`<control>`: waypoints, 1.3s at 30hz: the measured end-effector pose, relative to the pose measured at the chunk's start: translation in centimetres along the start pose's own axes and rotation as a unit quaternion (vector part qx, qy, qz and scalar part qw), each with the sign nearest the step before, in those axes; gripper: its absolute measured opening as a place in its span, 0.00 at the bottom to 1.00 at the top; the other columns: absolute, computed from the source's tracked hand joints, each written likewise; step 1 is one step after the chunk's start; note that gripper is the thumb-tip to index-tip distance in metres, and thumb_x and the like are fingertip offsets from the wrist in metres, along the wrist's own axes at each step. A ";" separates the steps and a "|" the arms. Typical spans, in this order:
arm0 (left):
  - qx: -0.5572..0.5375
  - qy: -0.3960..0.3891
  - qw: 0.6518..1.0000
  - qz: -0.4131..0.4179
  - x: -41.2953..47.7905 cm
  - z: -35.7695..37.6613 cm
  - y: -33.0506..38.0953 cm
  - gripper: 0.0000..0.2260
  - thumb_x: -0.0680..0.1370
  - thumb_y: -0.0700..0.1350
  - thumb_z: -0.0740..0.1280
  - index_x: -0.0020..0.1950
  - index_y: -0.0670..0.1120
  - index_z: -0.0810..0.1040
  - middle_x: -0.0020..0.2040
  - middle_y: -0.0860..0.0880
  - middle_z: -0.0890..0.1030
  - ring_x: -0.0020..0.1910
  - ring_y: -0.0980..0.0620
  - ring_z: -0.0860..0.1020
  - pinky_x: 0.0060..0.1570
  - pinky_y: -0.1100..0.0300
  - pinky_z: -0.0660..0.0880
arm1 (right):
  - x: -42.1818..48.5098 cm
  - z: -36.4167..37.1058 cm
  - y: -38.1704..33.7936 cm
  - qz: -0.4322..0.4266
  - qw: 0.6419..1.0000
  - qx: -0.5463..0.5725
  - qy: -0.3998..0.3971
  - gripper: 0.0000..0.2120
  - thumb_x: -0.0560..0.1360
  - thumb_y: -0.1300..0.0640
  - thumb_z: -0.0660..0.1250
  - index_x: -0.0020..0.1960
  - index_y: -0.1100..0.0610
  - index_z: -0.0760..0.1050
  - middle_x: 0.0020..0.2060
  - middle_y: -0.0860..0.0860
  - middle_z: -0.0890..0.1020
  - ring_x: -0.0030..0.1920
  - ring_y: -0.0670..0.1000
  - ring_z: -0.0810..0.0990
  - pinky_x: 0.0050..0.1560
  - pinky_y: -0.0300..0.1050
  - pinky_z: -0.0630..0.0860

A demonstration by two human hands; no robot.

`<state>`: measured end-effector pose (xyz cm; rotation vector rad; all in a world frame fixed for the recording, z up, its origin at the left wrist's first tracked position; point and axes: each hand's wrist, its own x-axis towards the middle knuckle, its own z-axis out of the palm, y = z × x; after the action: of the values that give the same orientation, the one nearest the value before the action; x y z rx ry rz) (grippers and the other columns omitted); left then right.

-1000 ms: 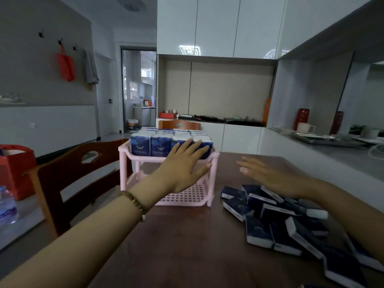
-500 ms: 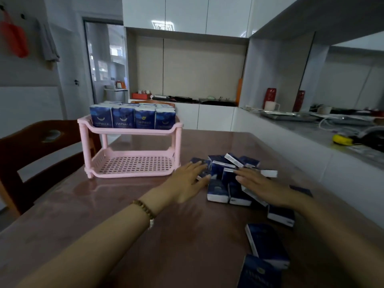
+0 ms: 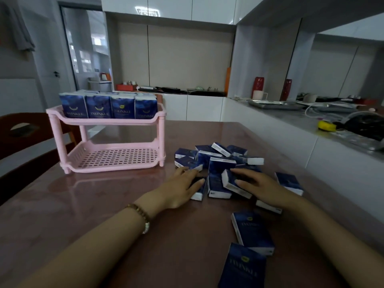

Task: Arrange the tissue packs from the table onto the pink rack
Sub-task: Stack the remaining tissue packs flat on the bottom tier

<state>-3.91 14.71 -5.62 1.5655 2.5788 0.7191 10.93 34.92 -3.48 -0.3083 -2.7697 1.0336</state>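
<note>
- Packs point(image 3: 220, 161) lie heaped right of the rack point(image 3: 161, 142), under both hands: left hand point(image 3: 182, 187) and right hand point(image 3: 261, 187) rest flat, fingers straight, nothing pinched yet.
- Step, I judge: gathering; next needs a grip, then the rack's bare lower shelf point(image 3: 118, 157) (top looks full).
- Fronts read "TWINKLE".

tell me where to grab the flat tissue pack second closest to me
Pinch the tissue pack across its two long narrow sides, coming down from above: it lies flat, broad face up, with bare table along both long sides.
</note>
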 end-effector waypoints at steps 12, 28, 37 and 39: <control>-0.124 -0.014 0.992 0.007 -3.2 -1.4 -1.8 0.23 0.72 0.60 0.68 0.62 0.53 0.65 0.54 0.51 0.73 0.53 0.54 0.73 0.56 0.55 0.73 | -0.8 0.9 -2.0 -0.021 0.999 0.008 0.025 0.17 0.71 0.49 0.70 0.56 0.43 0.69 0.51 0.38 0.72 0.51 0.35 0.71 0.48 0.26 0.69; -0.342 0.246 0.898 -0.130 -9.9 -7.9 -10.4 0.18 0.66 0.36 0.76 0.51 0.41 0.72 0.45 0.49 0.80 0.41 0.57 0.79 0.41 0.65 0.76 | 7.5 6.6 -12.7 -0.143 0.981 0.131 0.004 0.08 0.73 0.57 0.69 0.51 0.53 0.74 0.45 0.45 0.83 0.44 0.44 0.82 0.45 0.40 0.80; -0.348 0.319 0.868 -0.155 -10.5 -7.8 -12.4 0.15 0.70 0.40 0.73 0.50 0.41 0.70 0.48 0.52 0.80 0.42 0.63 0.81 0.39 0.67 0.78 | 10.3 12.7 -13.7 -0.106 0.967 0.229 -0.025 0.18 0.71 0.65 0.70 0.60 0.60 0.71 0.49 0.50 0.79 0.45 0.40 0.78 0.40 0.29 0.77; -0.354 0.332 0.855 -0.182 -10.4 -7.4 -12.3 0.15 0.72 0.45 0.72 0.53 0.44 0.70 0.48 0.54 0.80 0.44 0.61 0.80 0.44 0.66 0.78 | 10.3 12.9 -13.5 -0.076 0.958 0.278 -0.012 0.19 0.71 0.66 0.69 0.61 0.63 0.71 0.50 0.54 0.79 0.43 0.41 0.78 0.37 0.28 0.77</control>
<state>-11.01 -1.51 -6.14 0.6320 2.3410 2.1136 -3.74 19.48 -3.32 -0.0024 -2.3362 1.7041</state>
